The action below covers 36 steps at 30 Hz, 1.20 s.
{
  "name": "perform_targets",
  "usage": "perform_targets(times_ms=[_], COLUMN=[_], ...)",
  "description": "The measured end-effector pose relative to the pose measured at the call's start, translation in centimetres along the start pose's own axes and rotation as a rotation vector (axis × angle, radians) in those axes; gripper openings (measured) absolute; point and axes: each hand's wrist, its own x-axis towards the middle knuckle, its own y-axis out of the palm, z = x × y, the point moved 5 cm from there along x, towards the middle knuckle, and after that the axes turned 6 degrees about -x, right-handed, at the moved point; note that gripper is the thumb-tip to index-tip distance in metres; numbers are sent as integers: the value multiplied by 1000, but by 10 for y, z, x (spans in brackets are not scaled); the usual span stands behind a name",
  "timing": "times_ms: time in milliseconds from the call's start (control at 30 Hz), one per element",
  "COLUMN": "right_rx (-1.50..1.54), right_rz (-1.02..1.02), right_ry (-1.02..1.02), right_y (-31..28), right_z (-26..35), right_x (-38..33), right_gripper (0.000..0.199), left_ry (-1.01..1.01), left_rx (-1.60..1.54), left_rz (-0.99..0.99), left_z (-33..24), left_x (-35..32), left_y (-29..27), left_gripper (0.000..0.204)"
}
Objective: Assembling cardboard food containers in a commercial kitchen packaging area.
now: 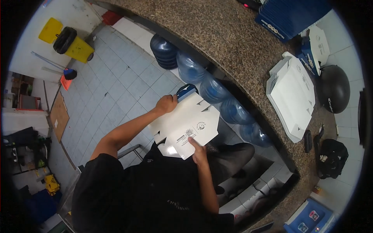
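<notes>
A flat white cardboard box blank [182, 116], die-cut with slots, angled edges and small dark print, is held tilted over my lap. My left hand [167, 104] grips its far left edge, by a blue strip, with the fingers wrapped over. My right hand [199, 151] pinches the near right edge; its thumb lies on the white face near the printed square code and the other fingers go underneath. To the right, on the speckled stone counter [229, 35], lies a stack of similar white blanks [293, 95].
Large blue water jugs [211, 89] line the space under the counter. Blue cardboard pieces [291, 17], a black helmet [334, 89], a black bag [332, 157] and a blue tray [311, 217] are at the right. A yellow bin [79, 50] stands across the tiled floor [116, 73].
</notes>
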Motion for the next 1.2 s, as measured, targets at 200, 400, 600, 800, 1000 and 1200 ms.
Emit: perform_targets(times_ms=[200, 400, 600, 800, 1000, 1200], right_rx=[-68, -105, -135, -84, -342, -298], right_rz=[-64, -15, 17, -38, 72, 14], right_ry=[99, 29, 18, 73, -154, -36], right_y=[-5, -22, -32, -20, 10, 11], right_z=[-12, -1, 3, 11, 19, 14], right_x=[2, -3, 4, 13, 10, 7], right_gripper=[43, 45, 46, 40, 32, 32], left_ry=[-161, -504, -735, -627, -393, -655], left_rx=[-69, -1198, -1257, -1211, -206, -385], left_rz=[-120, 575, 775, 616, 129, 117], left_z=[-7, 30, 48, 25, 8, 6], left_x=[-4, 6, 35, 33, 24, 25], left_y=[12, -27, -59, -2, 17, 10], left_gripper=[34, 42, 45, 41, 41, 64])
